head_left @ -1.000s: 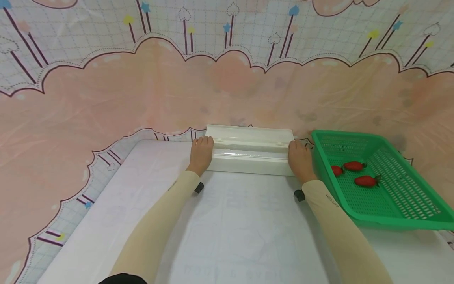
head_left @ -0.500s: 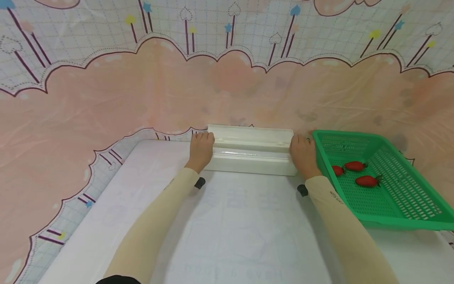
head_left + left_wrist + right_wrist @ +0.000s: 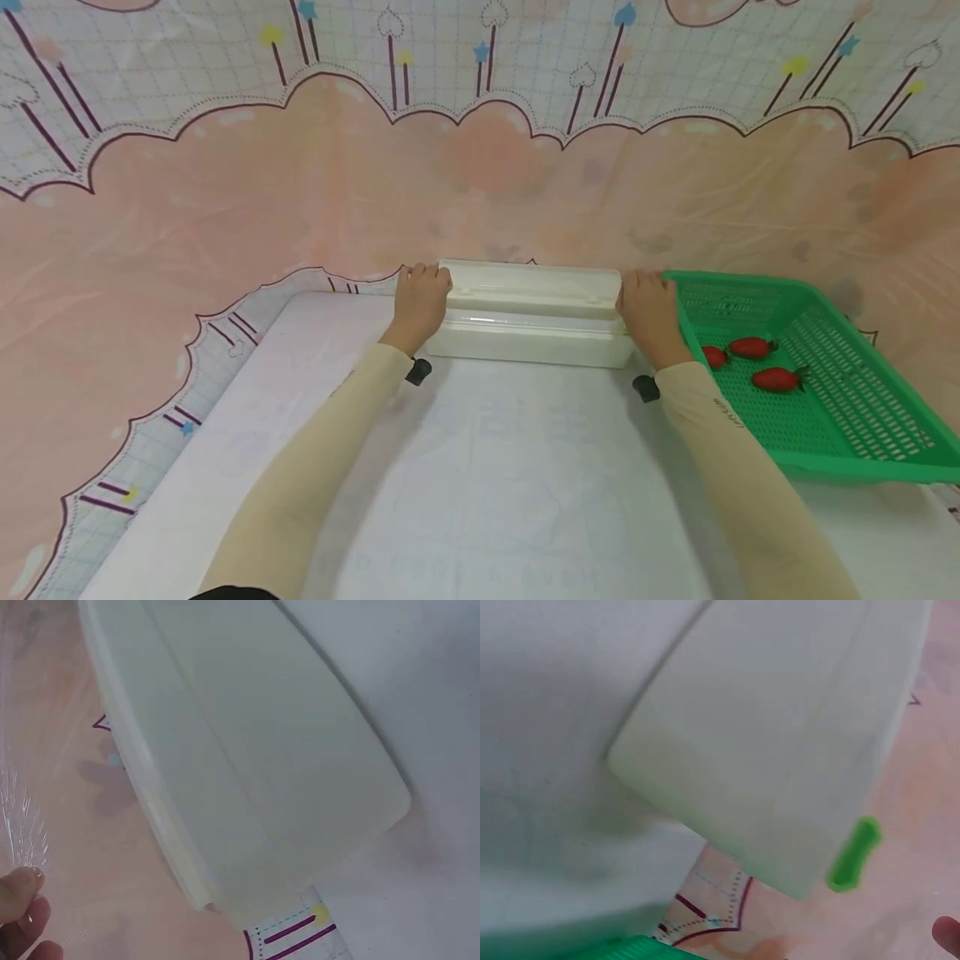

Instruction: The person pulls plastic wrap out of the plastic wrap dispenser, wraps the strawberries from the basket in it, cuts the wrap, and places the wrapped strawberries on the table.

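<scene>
A white cling film dispenser (image 3: 528, 346) lies at the table's far edge, its lid (image 3: 528, 279) raised at the back. My left hand (image 3: 420, 304) is at the dispenser's left end. In the left wrist view its thumb and fingers (image 3: 26, 911) pinch clear cling film (image 3: 22, 814), which creases towards the fingertips. At the opposite end, my right hand (image 3: 648, 312) has curled fingers level with the lid and appears to grip the film's other corner. Only one fingertip (image 3: 949, 934) shows in the right wrist view. A green slider (image 3: 855, 855) sticks out by the dispenser's end.
Right of the dispenser stands a green plastic basket (image 3: 847, 467), close to my right hand and forearm. Several red strawberry-like fruits (image 3: 777, 380) lie inside. A white sheet covers the table (image 3: 480, 475); a patterned cloth (image 3: 480, 192) hangs behind.
Both hands have risen along the dispenser's ends towards the lid's top and spread slightly apart. The dispenser and basket stay in place.
</scene>
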`<state>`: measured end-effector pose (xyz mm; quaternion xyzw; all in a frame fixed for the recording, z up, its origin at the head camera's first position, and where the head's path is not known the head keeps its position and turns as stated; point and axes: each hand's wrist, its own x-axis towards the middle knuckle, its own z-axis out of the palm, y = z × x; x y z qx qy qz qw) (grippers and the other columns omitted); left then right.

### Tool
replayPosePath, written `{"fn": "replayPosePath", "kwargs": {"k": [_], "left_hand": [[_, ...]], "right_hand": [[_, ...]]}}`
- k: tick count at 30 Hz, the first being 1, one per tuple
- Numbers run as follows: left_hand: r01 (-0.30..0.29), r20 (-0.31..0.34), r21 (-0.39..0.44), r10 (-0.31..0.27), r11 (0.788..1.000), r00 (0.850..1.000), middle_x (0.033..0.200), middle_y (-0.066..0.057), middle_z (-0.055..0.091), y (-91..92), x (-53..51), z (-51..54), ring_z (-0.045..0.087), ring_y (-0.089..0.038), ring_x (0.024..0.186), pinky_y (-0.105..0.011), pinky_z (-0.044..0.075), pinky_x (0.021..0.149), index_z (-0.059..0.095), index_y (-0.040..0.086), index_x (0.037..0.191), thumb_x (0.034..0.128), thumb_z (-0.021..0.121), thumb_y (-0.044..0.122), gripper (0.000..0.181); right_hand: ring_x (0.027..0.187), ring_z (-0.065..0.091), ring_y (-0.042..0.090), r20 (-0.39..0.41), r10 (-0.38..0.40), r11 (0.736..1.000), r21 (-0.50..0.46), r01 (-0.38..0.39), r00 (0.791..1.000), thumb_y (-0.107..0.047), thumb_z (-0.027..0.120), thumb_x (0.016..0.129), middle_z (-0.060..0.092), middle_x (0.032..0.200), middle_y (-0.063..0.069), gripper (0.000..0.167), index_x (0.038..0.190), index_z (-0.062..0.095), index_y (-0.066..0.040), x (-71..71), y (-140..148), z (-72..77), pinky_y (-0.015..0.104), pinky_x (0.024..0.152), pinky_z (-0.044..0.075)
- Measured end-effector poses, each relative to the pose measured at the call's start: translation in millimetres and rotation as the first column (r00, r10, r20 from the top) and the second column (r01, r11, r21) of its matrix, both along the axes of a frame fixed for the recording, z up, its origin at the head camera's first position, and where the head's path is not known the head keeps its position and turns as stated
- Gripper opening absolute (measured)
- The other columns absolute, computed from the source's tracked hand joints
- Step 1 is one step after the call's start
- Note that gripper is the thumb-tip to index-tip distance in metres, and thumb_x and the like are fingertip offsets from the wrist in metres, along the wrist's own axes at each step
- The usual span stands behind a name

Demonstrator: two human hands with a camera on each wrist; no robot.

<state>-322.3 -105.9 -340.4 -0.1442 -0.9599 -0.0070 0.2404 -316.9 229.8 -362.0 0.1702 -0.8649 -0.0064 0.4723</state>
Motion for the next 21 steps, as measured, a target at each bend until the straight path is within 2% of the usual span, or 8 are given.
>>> {"fn": "replayPosePath", "kwargs": {"k": [7,11,17,21], "left_hand": [[0.023,-0.050,0.010,-0.023,1.000,0.999,0.099,-0.009,0.066,-1.4,2.9,7.2,0.057,-0.027,0.097,-0.043,0.041,0.092,0.062,0.008,0.097,0.0942,0.052,0.014,0.013],[0.024,-0.117,0.030,-0.020,0.999,0.993,0.097,-0.009,0.067,-2.2,3.3,7.0,0.057,-0.027,0.095,-0.042,0.041,0.091,0.063,0.007,0.096,0.0926,0.053,0.014,0.012],[0.053,-0.253,0.075,-0.033,0.996,0.967,0.091,-0.011,0.066,-1.6,4.5,4.6,0.058,-0.028,0.092,-0.042,0.042,0.089,0.063,0.006,0.090,0.0933,0.054,0.016,0.014],[0.075,-0.323,0.104,-0.037,0.992,0.946,0.089,-0.011,0.066,-1.4,5.3,4.9,0.058,-0.029,0.089,-0.043,0.043,0.087,0.062,0.005,0.088,0.0919,0.056,0.015,0.013]], "right_hand": [[0.066,0.056,0.038,0.035,-0.024,0.999,0.023,0.023,0.999,-0.004,0.054,0.089,0.053,0.068,0.019,0.016,0.076,0.049,0.005,5.6,3,13.8,0.050,0.063,0.045],[0.069,0.057,0.038,0.068,-0.015,1.000,0.028,0.013,0.998,-0.005,0.057,0.088,0.055,0.070,0.019,0.015,0.078,0.051,0.004,8.7,4,20.1,0.052,0.067,0.047],[0.077,0.057,0.038,0.174,-0.021,1.000,-0.009,0.023,0.985,-0.003,0.059,0.085,0.058,0.077,0.019,0.010,0.082,0.052,0.003,14.8,5,29.7,0.055,0.079,0.046],[0.077,0.057,0.039,0.184,-0.021,0.999,-0.026,0.026,0.983,-0.004,0.059,0.084,0.057,0.076,0.019,0.011,0.081,0.051,0.002,16.9,4,34.8,0.055,0.080,0.045]]}}
